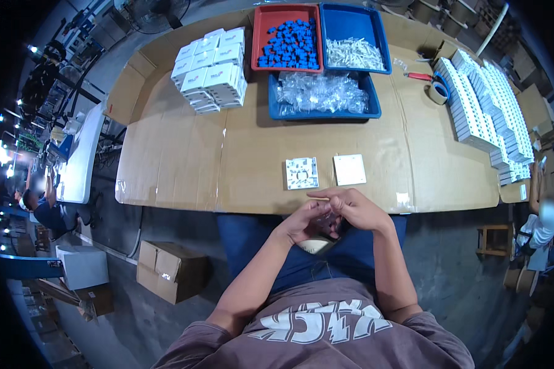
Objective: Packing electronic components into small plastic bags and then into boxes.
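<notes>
— What does the work sit on?

— A desk (184,154) covered in brown cardboard, in a dim workshop. Both hands hover just off its near edge, above the lap.

— What do they hold?

— The left hand (301,222) and right hand (354,209) close together around a small clear plastic bag (325,219). It is crumpled, so I cannot tell its long axis or which way it points.

— And nearby?

— Just beyond the hands lie a white switch module (302,173), back side up, and a white square cover plate (349,170), side by side, square to the near edge.

— Room to move?

— Bare cardboard lies to the left and behind them. Further back stand a red bin (287,38) of blue parts, two blue bins (351,24), and white boxes (210,71); a row of white plates (483,101) fills the right.
</notes>
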`<move>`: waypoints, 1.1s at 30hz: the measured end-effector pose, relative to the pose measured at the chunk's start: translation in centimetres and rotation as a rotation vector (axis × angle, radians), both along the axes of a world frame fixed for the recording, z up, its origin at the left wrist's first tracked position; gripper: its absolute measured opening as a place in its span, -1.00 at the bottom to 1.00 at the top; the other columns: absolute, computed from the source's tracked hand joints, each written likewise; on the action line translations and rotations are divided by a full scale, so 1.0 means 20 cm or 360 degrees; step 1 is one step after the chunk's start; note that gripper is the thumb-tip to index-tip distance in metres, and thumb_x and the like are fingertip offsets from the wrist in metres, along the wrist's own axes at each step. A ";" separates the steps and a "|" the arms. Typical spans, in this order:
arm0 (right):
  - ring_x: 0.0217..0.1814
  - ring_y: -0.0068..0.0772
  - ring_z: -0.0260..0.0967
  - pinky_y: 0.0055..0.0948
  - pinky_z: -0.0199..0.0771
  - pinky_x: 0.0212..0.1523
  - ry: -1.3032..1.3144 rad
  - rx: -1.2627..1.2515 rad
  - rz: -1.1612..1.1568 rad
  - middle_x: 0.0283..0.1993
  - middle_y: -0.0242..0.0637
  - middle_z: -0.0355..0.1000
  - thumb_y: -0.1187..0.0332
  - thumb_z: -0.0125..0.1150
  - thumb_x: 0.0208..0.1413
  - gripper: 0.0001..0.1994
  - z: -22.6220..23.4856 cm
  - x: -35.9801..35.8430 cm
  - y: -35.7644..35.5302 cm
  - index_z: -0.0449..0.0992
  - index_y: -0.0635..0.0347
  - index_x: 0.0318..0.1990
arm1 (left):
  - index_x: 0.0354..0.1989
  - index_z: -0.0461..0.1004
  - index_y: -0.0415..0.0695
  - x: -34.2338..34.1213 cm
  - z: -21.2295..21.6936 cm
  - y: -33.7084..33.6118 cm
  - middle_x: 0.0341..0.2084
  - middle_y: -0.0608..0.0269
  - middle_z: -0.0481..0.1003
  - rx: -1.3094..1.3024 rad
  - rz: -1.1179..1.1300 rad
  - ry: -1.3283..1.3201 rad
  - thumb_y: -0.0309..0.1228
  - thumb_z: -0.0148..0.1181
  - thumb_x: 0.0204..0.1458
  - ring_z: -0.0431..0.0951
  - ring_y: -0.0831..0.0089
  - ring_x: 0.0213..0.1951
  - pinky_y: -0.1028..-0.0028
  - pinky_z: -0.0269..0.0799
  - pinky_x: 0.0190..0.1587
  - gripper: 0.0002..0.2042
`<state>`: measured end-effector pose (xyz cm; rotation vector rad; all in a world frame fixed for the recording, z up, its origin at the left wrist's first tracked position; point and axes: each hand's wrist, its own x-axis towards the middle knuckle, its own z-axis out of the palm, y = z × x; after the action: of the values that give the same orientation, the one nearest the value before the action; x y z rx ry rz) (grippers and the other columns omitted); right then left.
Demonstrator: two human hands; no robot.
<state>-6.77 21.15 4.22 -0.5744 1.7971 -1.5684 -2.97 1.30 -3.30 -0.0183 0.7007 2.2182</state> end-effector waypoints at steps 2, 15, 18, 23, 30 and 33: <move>-0.21 -0.46 0.57 -0.41 0.58 -0.13 -0.0062 0.0058 0.0008 -0.10 -0.22 0.61 -0.28 -0.13 0.36 -0.27 0.04 -0.02 0.02 0.55 0.25 0.21 | -0.06 0.51 -0.21 -0.02 0.01 0.00 -0.27 0.18 0.55 -0.0045 -0.0062 -0.0068 -0.14 0.28 0.23 0.63 0.39 -0.25 0.29 0.69 -0.19 -0.64; -0.40 -0.58 0.49 -0.49 0.49 -0.36 0.0606 0.0233 -0.1046 -0.29 -0.30 0.63 0.35 0.20 0.31 -0.78 -0.15 -1.21 0.25 0.61 0.34 -0.08 | 0.07 0.48 -0.34 -0.17 -0.24 -0.06 -0.24 0.18 0.52 0.0167 -0.0239 -0.0018 -0.13 0.21 0.27 0.58 0.41 -0.21 0.08 0.47 0.24 -0.54; -0.43 -0.51 0.55 -0.46 0.51 -0.36 0.0909 0.0393 -0.1136 -0.31 -0.23 0.64 0.35 0.20 0.27 -0.79 -0.07 -1.61 0.29 0.62 0.29 -0.08 | 0.06 0.48 -0.34 -0.19 -0.32 -0.10 -0.25 0.19 0.51 0.0266 -0.0285 -0.0065 -0.08 0.25 0.23 0.57 0.42 -0.20 0.05 0.40 0.30 -0.50; -0.08 0.04 0.59 -0.10 0.57 -0.08 0.1508 0.1180 -0.1409 -0.19 -0.14 0.65 0.30 0.14 0.24 -0.81 0.08 -2.07 0.21 0.68 0.00 -0.12 | 0.01 0.52 -0.32 -0.22 -0.28 -0.10 -0.22 0.18 0.54 0.0286 -0.0302 -0.0029 -0.02 0.30 0.18 0.57 0.42 -0.21 0.15 0.43 0.28 -0.47; 0.01 -0.06 0.54 -0.09 0.60 -0.08 0.1943 0.1427 -0.1159 -0.12 -0.22 0.58 0.38 0.08 0.21 -0.79 -0.03 -2.43 0.23 0.67 0.00 -0.16 | -0.02 0.54 -0.36 -0.21 -0.35 -0.07 -0.08 0.10 0.50 0.0378 -0.0416 0.0094 0.03 0.22 0.22 0.56 0.28 0.03 0.28 0.39 0.25 -0.44; 0.06 -0.12 0.50 -0.10 0.59 -0.03 0.2083 0.1691 -0.0815 -0.13 -0.23 0.52 0.43 0.10 0.18 -0.78 -0.07 -2.51 0.29 0.67 -0.03 -0.14 | 0.01 0.52 -0.37 -0.19 -0.36 -0.05 -0.05 0.09 0.49 0.0422 -0.0444 -0.0043 0.01 0.23 0.22 0.55 0.25 0.07 0.26 0.36 0.30 -0.44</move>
<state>-57.01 26.89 2.80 -0.6345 3.5135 -0.0426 -6.73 0.24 -10.60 0.1724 0.3647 2.0193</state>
